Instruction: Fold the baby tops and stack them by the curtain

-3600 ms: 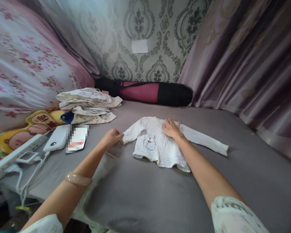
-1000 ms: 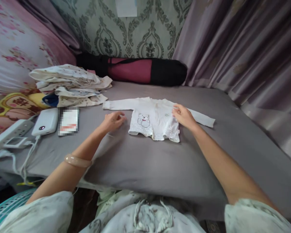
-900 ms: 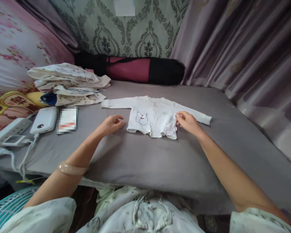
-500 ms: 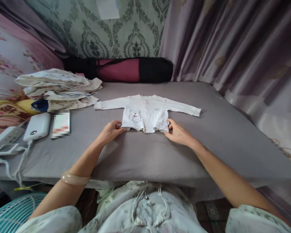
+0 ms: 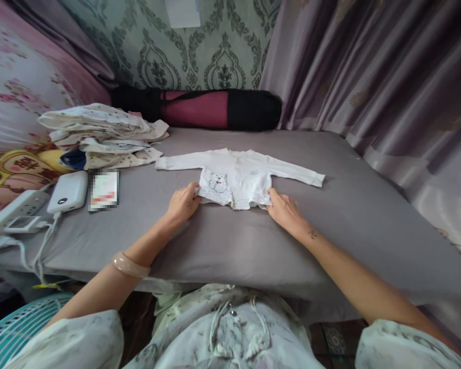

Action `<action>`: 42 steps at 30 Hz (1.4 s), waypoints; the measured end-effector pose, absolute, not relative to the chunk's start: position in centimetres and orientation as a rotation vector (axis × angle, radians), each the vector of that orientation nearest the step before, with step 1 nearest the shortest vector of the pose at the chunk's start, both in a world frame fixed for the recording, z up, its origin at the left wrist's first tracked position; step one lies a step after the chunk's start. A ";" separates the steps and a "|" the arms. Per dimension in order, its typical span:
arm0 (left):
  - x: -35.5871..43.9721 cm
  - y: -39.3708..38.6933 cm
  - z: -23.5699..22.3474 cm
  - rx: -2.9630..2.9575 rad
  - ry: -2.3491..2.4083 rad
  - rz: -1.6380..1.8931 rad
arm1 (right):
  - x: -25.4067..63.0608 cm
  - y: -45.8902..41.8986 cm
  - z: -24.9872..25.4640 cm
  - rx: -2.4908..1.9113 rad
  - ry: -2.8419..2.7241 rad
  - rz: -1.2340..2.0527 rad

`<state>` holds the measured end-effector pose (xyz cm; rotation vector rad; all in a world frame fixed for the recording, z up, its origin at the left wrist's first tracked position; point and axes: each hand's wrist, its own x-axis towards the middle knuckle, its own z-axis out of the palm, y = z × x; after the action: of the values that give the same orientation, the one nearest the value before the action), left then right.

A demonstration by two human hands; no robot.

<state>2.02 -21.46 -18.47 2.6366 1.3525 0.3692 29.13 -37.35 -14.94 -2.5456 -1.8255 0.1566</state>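
Observation:
A small white long-sleeved baby cardigan (image 5: 236, 177) lies spread on the grey-covered surface (image 5: 230, 241), its sleeves stretched out to both sides. It has a bear drawn on the left part and a smaller print at the right of the chest. My left hand (image 5: 184, 201) is closed on the lower left corner of its hem. At the lower right corner, my right hand (image 5: 284, 207) pinches the hem between thumb and fingers. Between the hands the bottom edge looks wavy and slightly parted in the middle.
Folded cloths (image 5: 103, 134) are piled at the back left, near a white power bank (image 5: 68, 190), a power strip (image 5: 17, 212) and a blurred card-like item (image 5: 103, 189). A long black and maroon bag (image 5: 195, 109) lies against the wall. A teal fan (image 5: 23, 328) stands lower left.
My fingers have closed more tightly on the hem corners, the left hand now curled round its corner. The whole view has shifted slightly, while the cardigan stays spread.

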 end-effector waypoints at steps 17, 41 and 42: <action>-2.3 -18.9 -18.3 2.914 0.885 0.183 | 31.2 -39.2 -14.0 -2.557 -2.142 0.036; 6.0 -22.4 -17.1 2.753 0.383 0.348 | 32.5 -29.2 -20.2 -2.315 -1.931 0.169; 6.0 -22.4 -17.2 2.761 0.377 0.346 | 32.4 -29.3 -19.9 -2.310 -1.928 0.178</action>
<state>5.96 -22.36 -17.18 2.7614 0.3774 0.3465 32.42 -29.30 -19.94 -2.3096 -1.9285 0.1775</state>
